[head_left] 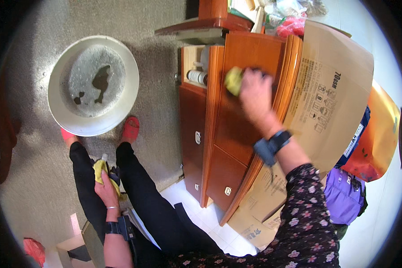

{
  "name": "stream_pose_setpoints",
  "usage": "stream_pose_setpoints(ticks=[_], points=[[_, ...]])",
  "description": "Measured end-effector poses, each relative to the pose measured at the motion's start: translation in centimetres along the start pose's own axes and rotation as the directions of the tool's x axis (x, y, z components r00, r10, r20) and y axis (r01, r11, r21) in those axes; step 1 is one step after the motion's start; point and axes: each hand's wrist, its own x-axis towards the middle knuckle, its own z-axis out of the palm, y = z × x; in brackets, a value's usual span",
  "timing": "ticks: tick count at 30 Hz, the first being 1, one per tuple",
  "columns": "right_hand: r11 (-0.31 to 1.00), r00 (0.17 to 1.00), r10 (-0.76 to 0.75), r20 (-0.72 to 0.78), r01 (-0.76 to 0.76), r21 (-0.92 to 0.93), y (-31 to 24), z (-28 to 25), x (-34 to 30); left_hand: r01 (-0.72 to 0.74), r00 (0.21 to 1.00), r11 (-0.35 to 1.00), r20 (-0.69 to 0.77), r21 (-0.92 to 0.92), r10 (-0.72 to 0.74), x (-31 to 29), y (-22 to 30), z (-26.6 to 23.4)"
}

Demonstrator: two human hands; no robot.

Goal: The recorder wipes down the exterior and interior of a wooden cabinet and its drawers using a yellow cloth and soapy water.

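Observation:
My right hand (pixel 256 94), somewhat blurred, is closed on a yellow-green cloth (pixel 233 81). Hand and cloth are at the upper part of a reddish-brown wooden cabinet (pixel 236 120); whether the cloth touches the wood I cannot tell. Down by my knees, my left hand (pixel 106 191) grips a yellow cloth (pixel 99 169). A small whitish tip and something dark stick out beside that cloth, too small to name. Ahead of my feet stands a large white basin (pixel 131 85) with foamy water in it.
An open compartment of the cabinet holds a white bottle (pixel 196 77). Large flattened cardboard boxes (pixel 330 89) lean along the cabinet's right side. Beyond them are an orange bag (pixel 377 138) and a purple bag (pixel 345 196). A red bag (pixel 34 251) lies at the lower left.

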Motion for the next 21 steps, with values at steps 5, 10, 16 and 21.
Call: stream_pose_setpoints(ticks=[5,10,16,21], points=[[0.994,0.916,0.109,-0.387,-0.106,0.030,5.3,2.0,6.1,-0.039,0.998,0.997,0.049,-0.064,0.042,1.7,-0.9,1.6],[0.995,0.997,-0.069,-0.031,0.066,-0.081,-4.5,5.6,1.9,-0.021,0.999,0.993,0.022,-0.114,0.023,2.8,-0.6,1.7],[0.936,0.933,-0.351,0.081,0.352,0.003,-10.4,6.4,-8.7,0.005,1.000,0.991,0.018,-0.132,-0.003,2.9,0.2,0.9],[0.889,0.881,-0.440,0.176,0.400,0.223,-7.9,6.0,-19.3,-0.039,0.999,0.994,0.033,-0.097,0.043,3.4,0.8,0.9]])
